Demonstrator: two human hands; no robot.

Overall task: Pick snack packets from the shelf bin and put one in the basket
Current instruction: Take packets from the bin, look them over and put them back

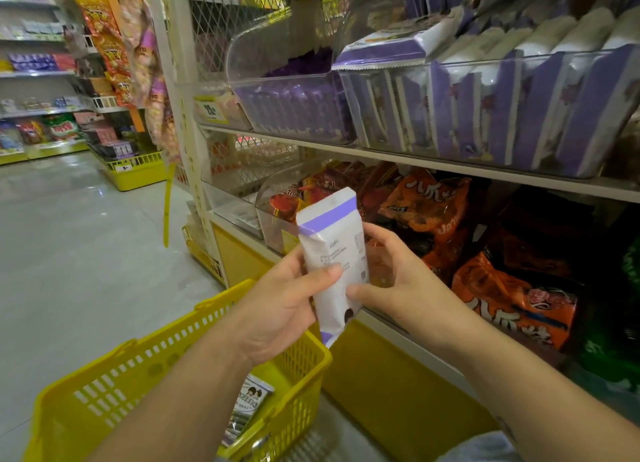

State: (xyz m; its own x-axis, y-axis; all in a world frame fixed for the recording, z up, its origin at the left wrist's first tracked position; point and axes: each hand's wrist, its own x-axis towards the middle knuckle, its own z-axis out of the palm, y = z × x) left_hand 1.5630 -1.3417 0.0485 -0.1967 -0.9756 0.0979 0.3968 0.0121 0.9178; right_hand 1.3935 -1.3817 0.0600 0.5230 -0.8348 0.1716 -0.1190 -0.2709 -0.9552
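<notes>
Left hand (287,302) and right hand (391,278) both grip one white-and-purple snack packet (332,254), thumbs on its face, packet near upright. It is held above the far right corner of the yellow basket (138,368). Second packet (249,399) lies inside the basket. Clear shelf bin (485,115) above holds matching packets.

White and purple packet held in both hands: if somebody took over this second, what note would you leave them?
Left hand: grips the white and purple packet from its left side, thumb across the front.
Right hand: holds its right edge, thumb on the front.
The packet is upright, over the far corner of the yellow basket.
The clear shelf bin above holds many purple packets.
Done: one packet is out and in hand; a different packet lies in the basket.
Left: lower the held packet into the basket.
</notes>
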